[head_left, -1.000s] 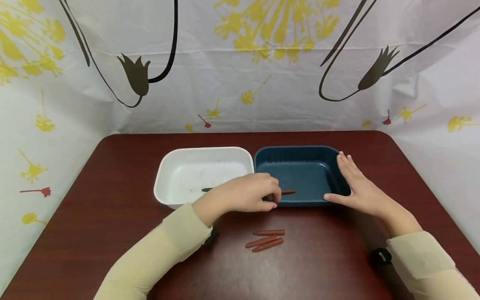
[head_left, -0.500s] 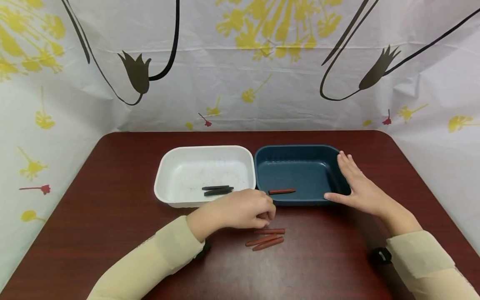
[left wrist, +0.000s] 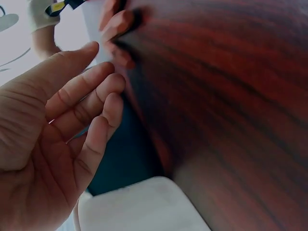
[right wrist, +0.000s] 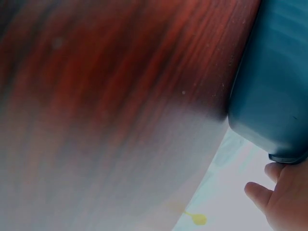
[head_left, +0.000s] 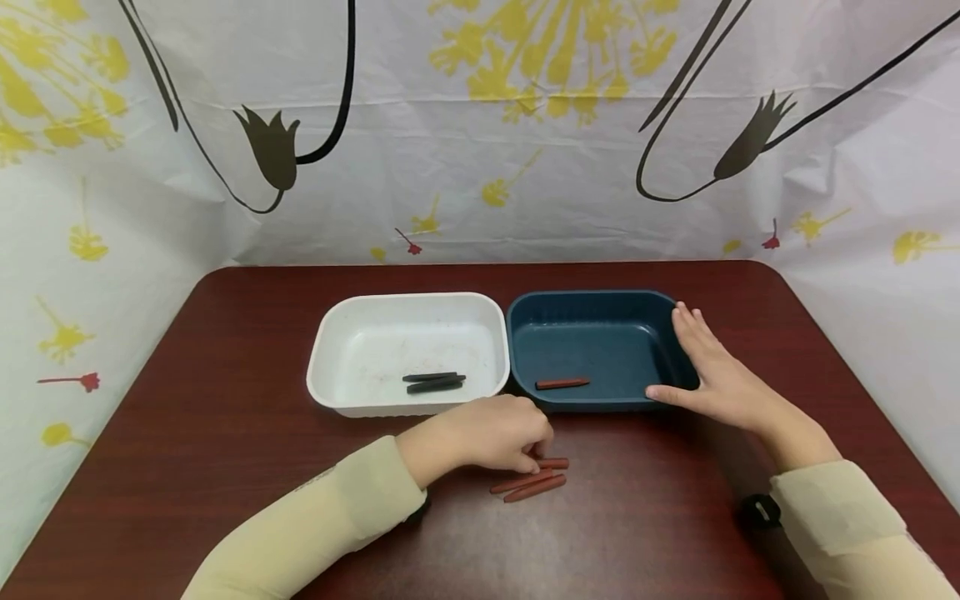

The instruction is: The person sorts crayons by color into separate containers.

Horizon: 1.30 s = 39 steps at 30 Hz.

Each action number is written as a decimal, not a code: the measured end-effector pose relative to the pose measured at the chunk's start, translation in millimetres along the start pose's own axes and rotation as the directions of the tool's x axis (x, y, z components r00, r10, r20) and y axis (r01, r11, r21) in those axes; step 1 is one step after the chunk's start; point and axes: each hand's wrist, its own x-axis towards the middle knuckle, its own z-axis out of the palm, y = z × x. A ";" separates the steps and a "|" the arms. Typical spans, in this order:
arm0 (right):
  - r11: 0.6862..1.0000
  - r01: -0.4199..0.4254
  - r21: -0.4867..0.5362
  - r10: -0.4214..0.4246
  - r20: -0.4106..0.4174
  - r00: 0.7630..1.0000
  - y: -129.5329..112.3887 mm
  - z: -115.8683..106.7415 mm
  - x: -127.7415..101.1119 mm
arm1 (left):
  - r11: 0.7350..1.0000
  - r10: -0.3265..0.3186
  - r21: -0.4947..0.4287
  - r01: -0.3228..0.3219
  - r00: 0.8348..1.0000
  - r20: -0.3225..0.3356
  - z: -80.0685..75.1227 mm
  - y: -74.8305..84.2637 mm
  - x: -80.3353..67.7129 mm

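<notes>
My left hand [head_left: 487, 433] hovers over a small group of reddish-brown crayons [head_left: 536, 489] on the table. In the left wrist view that hand [left wrist: 67, 110] has loosely bent fingers with nothing between them, and the crayons [left wrist: 118, 25] lie just beyond the fingertips. From the head, the hand partly covers the farthest of these crayons. My right hand [head_left: 727, 383] rests on the right end of the blue tray [head_left: 622, 346], fingers spread along its rim. One reddish-brown crayon [head_left: 562, 383] lies inside that tray. The right wrist view catches only part of the right hand [right wrist: 288, 197].
A white tray [head_left: 367, 350] stands against the blue tray's left side and holds black crayons [head_left: 435, 386]. Both trays sit toward the back of the dark red wooden table [head_left: 247, 350]. Behind it hangs a patterned white cloth [head_left: 450, 183].
My left hand has come away from the blue tray, back toward the crayons on the table, uncovering the crayon in that tray. The right hand stays at the tray's end.
</notes>
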 end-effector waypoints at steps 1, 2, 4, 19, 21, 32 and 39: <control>1.000 0.001 -0.003 -0.001 -0.002 1.000 -0.1 0.1 0.4 | 1.000 0.000 0.007 0.000 1.000 0.003 1.0 0.3 1.4; 1.000 0.000 -0.006 0.000 -0.004 1.000 -0.2 0.2 0.8 | 1.000 0.000 0.015 0.000 1.000 0.006 2.1 0.5 2.7; 1.000 0.002 -0.009 -0.002 -0.002 1.000 -0.4 0.5 1.2 | 1.000 -0.002 0.020 0.002 1.000 0.016 3.8 0.6 4.7; 1.000 0.006 -0.019 -0.006 -0.005 1.000 0.1 -1.6 0.8 | 1.000 0.008 0.028 -0.008 1.000 -0.004 4.5 -0.4 5.7; 1.000 0.005 -0.018 -0.005 -0.003 1.000 -0.1 -1.8 0.8 | 1.000 0.010 0.028 -0.010 1.000 -0.012 2.7 -0.3 5.5; 1.000 -0.006 -0.013 0.006 -0.005 1.000 -1.4 -0.6 0.3 | 0.999 -0.024 -0.037 0.023 0.999 -0.030 -13.4 5.1 -1.5; 1.000 -0.003 -0.011 0.003 -0.002 1.000 -1.4 0.2 -0.3 | 0.997 -0.005 -0.073 0.005 1.000 -0.011 -21.3 6.6 -5.2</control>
